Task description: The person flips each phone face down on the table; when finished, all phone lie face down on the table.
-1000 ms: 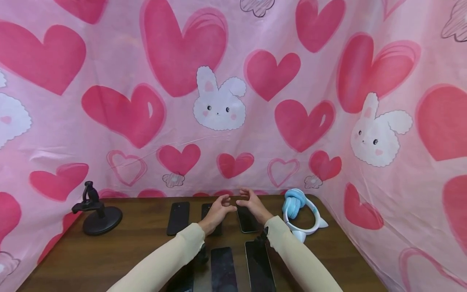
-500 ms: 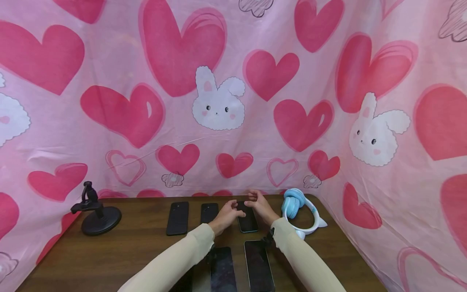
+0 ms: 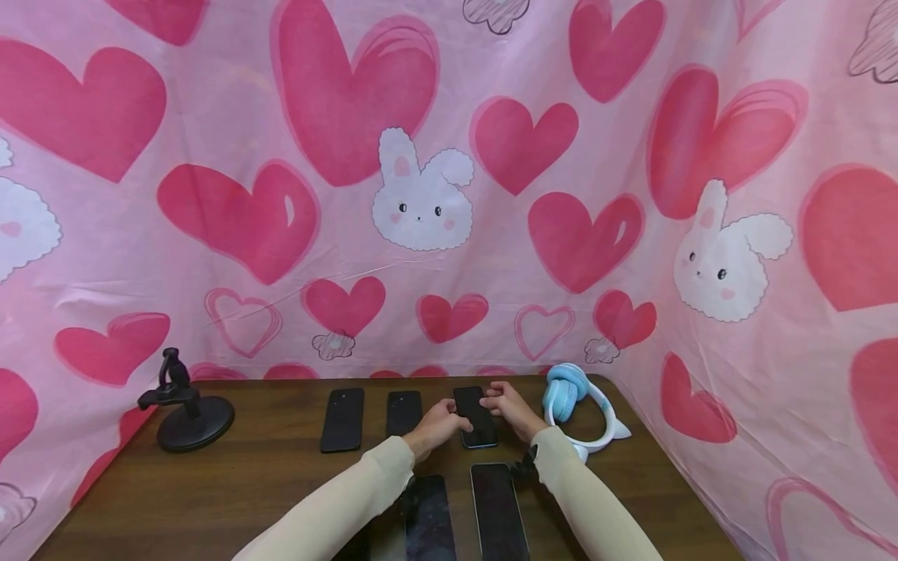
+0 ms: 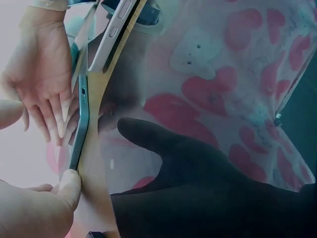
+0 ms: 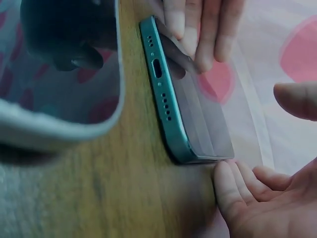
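A phone (image 3: 477,421) with a dark glossy screen and teal frame lies flat at the back of the table, between both hands. My left hand (image 3: 436,425) is at its left side; in the left wrist view a left fingertip (image 4: 70,181) touches the teal edge, while the thumb stays apart. From the other side comes my right hand (image 3: 514,407), thumb over the phone. In the right wrist view, extended right fingers (image 5: 230,186) meet the phone's corner, and its thumb (image 5: 297,99) is raised clear. The charging port (image 5: 157,68) faces the near side.
Two dark phones lie to the left, one black (image 3: 342,421) and one smaller (image 3: 403,411). Nearer are more phones, including a silver-edged phone (image 3: 500,510) and a smudged phone (image 3: 430,518). Blue-white headphones (image 3: 582,405) sit right; a black stand (image 3: 189,417) is left. A patterned curtain hangs behind.
Both hands have shifted rightward and lowered from above the table to the sides of the teal-framed phone. The phones and headphones stay in place.
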`<state>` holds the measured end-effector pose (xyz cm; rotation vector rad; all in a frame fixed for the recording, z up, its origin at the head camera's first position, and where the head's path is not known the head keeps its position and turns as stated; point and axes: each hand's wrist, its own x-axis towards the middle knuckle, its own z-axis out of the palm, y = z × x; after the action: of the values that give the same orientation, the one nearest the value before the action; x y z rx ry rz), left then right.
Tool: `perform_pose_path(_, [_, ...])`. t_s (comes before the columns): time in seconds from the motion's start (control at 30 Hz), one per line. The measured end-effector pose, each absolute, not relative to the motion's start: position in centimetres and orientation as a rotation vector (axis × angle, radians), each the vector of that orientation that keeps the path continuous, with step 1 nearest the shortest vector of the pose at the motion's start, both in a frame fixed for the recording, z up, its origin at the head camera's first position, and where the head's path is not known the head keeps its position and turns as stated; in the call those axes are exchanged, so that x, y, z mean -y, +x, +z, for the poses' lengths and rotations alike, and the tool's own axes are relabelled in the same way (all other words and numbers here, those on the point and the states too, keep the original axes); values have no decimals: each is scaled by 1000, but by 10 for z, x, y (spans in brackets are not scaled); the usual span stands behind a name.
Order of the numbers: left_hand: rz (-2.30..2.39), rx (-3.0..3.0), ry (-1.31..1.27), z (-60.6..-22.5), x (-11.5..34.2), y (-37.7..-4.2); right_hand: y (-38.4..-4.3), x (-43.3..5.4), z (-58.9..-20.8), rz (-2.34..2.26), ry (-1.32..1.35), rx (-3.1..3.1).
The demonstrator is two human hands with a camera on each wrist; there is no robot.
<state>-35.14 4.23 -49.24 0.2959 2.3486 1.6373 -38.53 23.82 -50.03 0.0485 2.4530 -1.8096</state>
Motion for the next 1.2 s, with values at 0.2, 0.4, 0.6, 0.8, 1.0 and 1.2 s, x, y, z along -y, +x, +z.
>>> perform_pose_path(0.2, [1654, -2340, 294, -494, -43, -352, -383, -241, -500, -1854, 58, -2396])
perform_pose_path(0.4, [1699, -2295, 270, -492, -42, -351, -383, -241, -498, -1843, 24, -2390])
perform_pose_path(0.6, [1731, -2260, 269, -491, -43, -350, -382, -242, -498, -1844, 4, -2388])
perform_pose_path(0.8, [1734, -2237, 255, -495, -45, -347, -378, -242, -498, -1824, 13, -2376])
perform_pose_path(1.0, [1770, -2205, 237, -493, -44, -347, -377, -241, -497, -1810, -25, -2390])
perform_pose_path(1.2, [1821, -2167, 245, -490, -44, -350, -382, -241, -495, -1764, -35, -2406])
